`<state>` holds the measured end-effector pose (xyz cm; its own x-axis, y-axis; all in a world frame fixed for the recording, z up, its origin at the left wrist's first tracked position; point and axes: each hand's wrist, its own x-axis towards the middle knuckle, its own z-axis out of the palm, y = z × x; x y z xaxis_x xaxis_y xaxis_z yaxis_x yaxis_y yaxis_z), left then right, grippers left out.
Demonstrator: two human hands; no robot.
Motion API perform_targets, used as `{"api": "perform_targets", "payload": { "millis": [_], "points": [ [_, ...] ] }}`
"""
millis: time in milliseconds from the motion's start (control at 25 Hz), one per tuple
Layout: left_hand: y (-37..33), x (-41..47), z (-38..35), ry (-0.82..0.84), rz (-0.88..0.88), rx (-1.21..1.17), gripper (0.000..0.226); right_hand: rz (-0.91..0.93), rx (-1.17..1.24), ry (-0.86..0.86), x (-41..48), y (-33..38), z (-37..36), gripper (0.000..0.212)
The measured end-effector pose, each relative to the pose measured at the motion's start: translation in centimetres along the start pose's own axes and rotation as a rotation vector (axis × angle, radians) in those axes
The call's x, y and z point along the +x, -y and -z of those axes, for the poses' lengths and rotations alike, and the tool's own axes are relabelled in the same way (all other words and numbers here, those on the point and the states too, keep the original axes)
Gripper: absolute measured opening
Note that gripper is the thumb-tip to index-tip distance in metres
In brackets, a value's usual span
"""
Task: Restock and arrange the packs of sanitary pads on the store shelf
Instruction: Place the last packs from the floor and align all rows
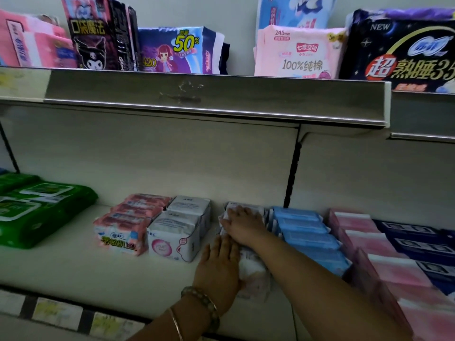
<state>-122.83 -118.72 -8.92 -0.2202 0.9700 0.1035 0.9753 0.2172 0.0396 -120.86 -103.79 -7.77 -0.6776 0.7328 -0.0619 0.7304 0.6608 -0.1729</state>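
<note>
Right at the front edge, price labels (61, 313) are running along the lip of the lower shelf (123, 274). You're wearing a bead bracelet (204, 303) on your left wrist. Your left hand (218, 264) is pressing flat against the left side of the row of white packs (253, 269), fingers straight and together, not wrapping round anything. Your right arm is reaching over that row, and your right hand (242, 225) is lying palm-down on the packs at its far end, fingers slightly spread, resting rather than gripping.

The white row is sitting mid-shelf, running front to back, just beside the blue packs (307, 232) on its right. A gap is showing between it and the other white packs (177, 232) on its left. Further left, pink-orange packs (123, 230) and green packs (37, 210) are sitting on the same shelf. Off to the right, pink packs (384, 262) and navy packs (418, 242) are lining up.

Up top, the upper shelf (209, 94) is holding a black pack (98, 38), a purple pack (177, 50), a pale pink pack (298, 55) and a dark starry pack (398, 52).
</note>
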Motion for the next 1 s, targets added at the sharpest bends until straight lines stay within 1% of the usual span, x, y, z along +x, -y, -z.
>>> {"api": "perform_targets", "payload": {
  "millis": [80, 200, 280, 400, 480, 520, 560, 600, 640, 720, 840, 920, 1000],
  "points": [
    [0.0, 0.1, 0.4, 0.054, -0.011, -0.028, 0.085, 0.009, -0.029, -0.018, 0.2, -0.2, -0.1, 0.061],
    [0.7, 0.0, 0.4, 0.062, -0.062, -0.111, 0.096, 0.021, -0.037, -0.024, 0.1, -0.3, 0.1, 0.06],
    [1.7, -0.5, 0.2, 0.021, -0.103, -0.197, 0.102, 0.025, -0.033, -0.004, -0.1, -0.2, 0.2, 0.061],
    [3.1, -1.3, 0.6, -0.059, -0.15, -0.182, 0.105, 0.032, -0.007, 0.029, 0.0, -0.1, 0.1, 0.061],
    [4.5, -1.4, 1.0, -0.104, -0.128, -0.164, 0.111, 0.03, 0.057, 0.061, 0.6, -0.2, 0.8, 0.054],
    [5.6, -1.4, 1.2, -0.117, -0.11, -0.16, 0.116, 0.004, 0.099, 0.058, 0.8, 0.1, 1.5, 0.045],
    [6.8, -1.5, 1.3, -0.122, -0.088, -0.148, 0.117, -0.022, 0.127, 0.031, 0.9, 0.8, 2.1, 0.039],
    [8.1, -1.5, 1.4, -0.126, -0.068, -0.135, 0.109, -0.044, 0.146, -0.022, 1.0, 1.8, 2.8, 0.037],
    [9.6, -1.5, 1.5, -0.115, -0.05, -0.112, 0.097, -0.059, 0.16, -0.081, 1.1, 3.2, 3.3, 0.038],
    [12.5, -1.5, 1.8, -0.093, -0.017, -0.06, 0.078, -0.046, 0.155, -0.174, 1.6, 6.7, 3.8, 0.042],
    [16.5, -1.5, 1.9, -0.087, -0.031, -0.042, 0.075, 0.037, 0.089, -0.241, 3.3, 11.7, 3.2, 0.047],
    [19.1, -1.1, 1.6, -0.072, -0.058, -0.054, 0.076, 0.065, 0.055, -0.235, 4.8, 14.4, 2.3, 0.05],
    [20.8, -0.4, 1.1, -0.079, -0.088, -0.041, 0.077, 0.044, 0.013, -0.196, 6.0, 15.9, 1.0, 0.055]
  ]
}}
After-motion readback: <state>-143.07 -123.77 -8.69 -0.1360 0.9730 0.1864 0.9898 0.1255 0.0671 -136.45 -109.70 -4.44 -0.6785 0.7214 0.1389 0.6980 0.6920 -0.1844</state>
